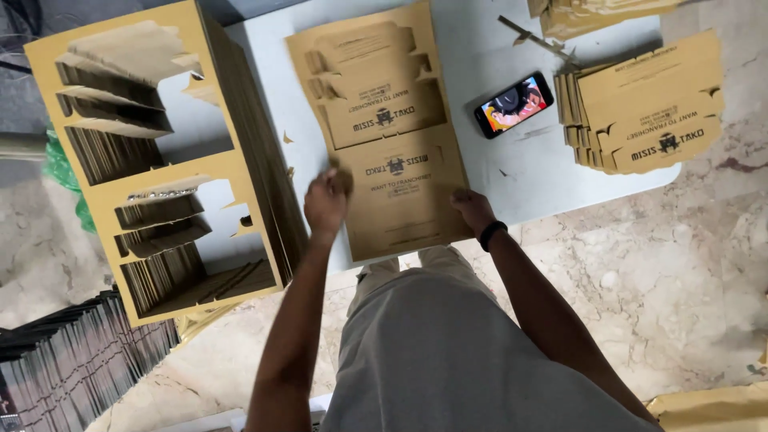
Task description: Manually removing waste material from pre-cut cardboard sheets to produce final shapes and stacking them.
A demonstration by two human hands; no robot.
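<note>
A pale surface (496, 172) stands on a marbled stone floor (680, 272), and leaning at its left side is a tall stack of punched-out cardboard frames (172, 168), their cut-out windows empty. At the middle of the surface lies a printed die-cut cardboard sheet (384, 120) with two box blanks in it, its near end reaching over the surface's front edge. A stack of separated box blanks (648, 108) sits at the right end, partly overhanging. The left hand (326, 200) is curled closed on the sheet's left edge, its grip pinching the cardboard. The right hand (472, 208), a black band at its wrist, lies on the sheet's right edge; I cannot tell whether its grip is closed. A smartphone (514, 105) with a lit screen lies between sheet and blanks.
</note>
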